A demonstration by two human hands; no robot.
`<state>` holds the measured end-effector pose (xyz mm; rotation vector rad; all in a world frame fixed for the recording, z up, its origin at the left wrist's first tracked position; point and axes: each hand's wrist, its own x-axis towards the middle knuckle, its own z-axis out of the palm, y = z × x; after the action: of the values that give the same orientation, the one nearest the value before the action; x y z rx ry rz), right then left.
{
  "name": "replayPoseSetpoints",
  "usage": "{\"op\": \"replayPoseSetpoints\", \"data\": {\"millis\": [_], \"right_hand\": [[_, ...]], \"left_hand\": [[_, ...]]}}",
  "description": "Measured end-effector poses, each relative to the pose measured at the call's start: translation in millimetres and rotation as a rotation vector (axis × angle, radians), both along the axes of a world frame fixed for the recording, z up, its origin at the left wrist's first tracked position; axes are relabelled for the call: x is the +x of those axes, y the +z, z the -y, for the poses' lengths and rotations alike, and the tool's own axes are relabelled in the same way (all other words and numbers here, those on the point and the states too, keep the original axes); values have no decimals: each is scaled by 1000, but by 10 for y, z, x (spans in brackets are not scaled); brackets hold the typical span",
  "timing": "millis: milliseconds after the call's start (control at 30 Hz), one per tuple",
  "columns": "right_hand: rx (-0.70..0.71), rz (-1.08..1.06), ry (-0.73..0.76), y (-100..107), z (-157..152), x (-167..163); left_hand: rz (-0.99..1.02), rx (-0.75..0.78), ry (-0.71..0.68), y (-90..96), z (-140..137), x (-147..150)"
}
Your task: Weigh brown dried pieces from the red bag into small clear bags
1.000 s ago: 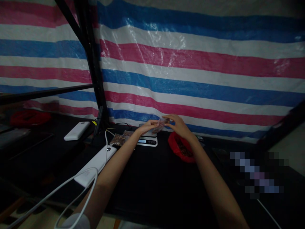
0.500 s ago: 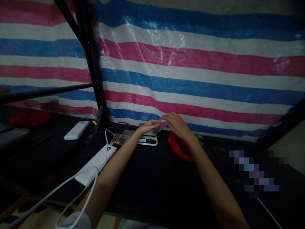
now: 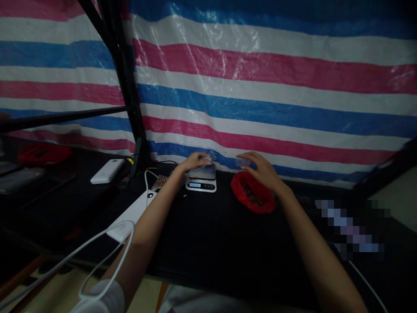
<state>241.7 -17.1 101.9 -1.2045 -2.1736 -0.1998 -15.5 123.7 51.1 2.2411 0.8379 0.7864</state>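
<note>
left hand (image 3: 194, 160) fingers curled on small clear bag (image 3: 206, 158) over scale (image 3: 202, 178) | right hand (image 3: 260, 167) pinching small clear piece (image 3: 242, 162) above red bag (image 3: 252, 198) | dark worktop (image 3: 208, 243) | striped tarp (image 3: 260, 87) behind

Dim scene; glare on striped tarp (image 3: 260, 87); black table (image 3: 208, 234) underexposed; wide-angle bending at edges.

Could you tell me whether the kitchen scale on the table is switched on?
On, it seems: the display on the front of the scale glows pale blue. Its digits are too small to read.
</note>
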Motion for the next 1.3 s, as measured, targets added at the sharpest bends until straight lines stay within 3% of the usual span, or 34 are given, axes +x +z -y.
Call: {"op": "replayPoseSetpoints", "data": {"millis": [100,200,333,433,533,700,767,933,1100,1300], "right_hand": [[-112,1,-23,-234,114,271],[-181,-11,-81,-488,232,564],[-178,-56,-130,-715,344,797],[-187,-25,-139,-793,364,783],[-182,84,-151,-845,360,682],[-118,281,-201,-896,426,589],[-104,323,-223,-900,470,602],[-122,373,-228,-935,504,620],[-213,274,-135,-996,459,484],[-210,311,-118,-955,471,375]], "left_hand": [[-262,119,149,-160,-71,-19],[-465,169,187,-307,-52,15],[-423,359,238,-314,178,113],[-321,490,252,-240,523,281],[-286,569,196,-221,957,544],[-285,689,-90,-388,1448,944],[-286,679,-144,-486,1483,996],[-242,512,-90,-674,1388,933],[-110,348,-23,-808,1368,981],[-130,161,-61,-888,1418,1041]]}}
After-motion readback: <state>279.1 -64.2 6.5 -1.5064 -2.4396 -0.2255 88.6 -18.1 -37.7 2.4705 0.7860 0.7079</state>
